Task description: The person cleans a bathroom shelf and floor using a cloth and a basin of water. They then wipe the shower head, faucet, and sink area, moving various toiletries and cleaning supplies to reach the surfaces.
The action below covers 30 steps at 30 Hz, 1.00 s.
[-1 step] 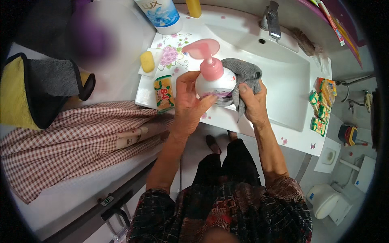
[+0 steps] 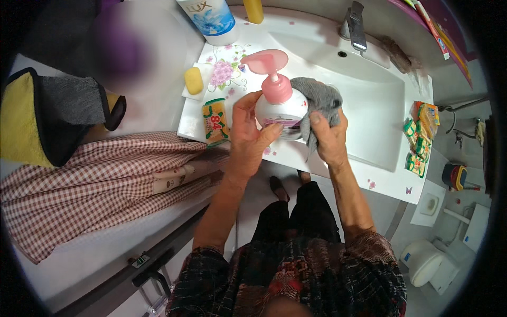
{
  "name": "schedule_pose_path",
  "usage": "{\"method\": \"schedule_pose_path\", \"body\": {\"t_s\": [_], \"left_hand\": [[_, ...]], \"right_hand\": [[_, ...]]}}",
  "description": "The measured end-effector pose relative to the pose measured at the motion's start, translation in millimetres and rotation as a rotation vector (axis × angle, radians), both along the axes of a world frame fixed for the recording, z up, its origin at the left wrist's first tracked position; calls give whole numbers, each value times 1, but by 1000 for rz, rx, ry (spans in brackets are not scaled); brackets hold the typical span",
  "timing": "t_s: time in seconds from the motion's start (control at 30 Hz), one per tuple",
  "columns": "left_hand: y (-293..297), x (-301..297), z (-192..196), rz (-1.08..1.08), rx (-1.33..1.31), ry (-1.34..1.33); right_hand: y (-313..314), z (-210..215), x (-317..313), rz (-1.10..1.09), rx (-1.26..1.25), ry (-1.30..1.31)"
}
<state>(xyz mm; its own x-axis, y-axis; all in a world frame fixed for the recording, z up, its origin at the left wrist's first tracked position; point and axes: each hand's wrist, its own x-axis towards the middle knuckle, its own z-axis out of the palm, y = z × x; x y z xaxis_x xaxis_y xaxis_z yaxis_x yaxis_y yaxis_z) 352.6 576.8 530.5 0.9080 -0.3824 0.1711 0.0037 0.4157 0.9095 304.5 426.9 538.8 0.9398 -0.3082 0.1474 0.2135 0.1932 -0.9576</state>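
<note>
My left hand (image 2: 250, 132) is wrapped round a white pump bottle (image 2: 277, 112) with a pink pump head, its thumb across the front. The bottle is tilted a little and held above the front edge of the washbasin (image 2: 364, 127). A grey cloth (image 2: 316, 95) is in my right hand (image 2: 329, 134), pressed against the bottle's right side; my right thumb lies over the cloth. Just left of my left hand lies a green and orange packet (image 2: 215, 122) on the counter. Behind it a yellow bar of soap (image 2: 194, 80) rests on a small white dish.
A large white and blue bottle (image 2: 211, 24) and a yellow bottle (image 2: 253, 11) stand at the back left. The tap (image 2: 356, 29) is behind the basin. Several small packets (image 2: 416, 140) lie on the right rim. A checked cloth (image 2: 105, 185) and a yellow-grey towel (image 2: 47, 116) are at left.
</note>
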Motion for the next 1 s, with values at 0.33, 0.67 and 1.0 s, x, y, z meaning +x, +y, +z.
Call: {"method": "schedule_pose_path", "body": {"t_s": [0.33,0.67,1.0], "left_hand": [[27,-37,-20,-189,-27,258],[28,-33,9,-310,352,231],[5,-36,-10,-37,291,85]], "right_hand": [[29,15,-20,56,-487,-230],[13,19,17,354,-441,-168],[13,24,-64,-28,163,147]]}}
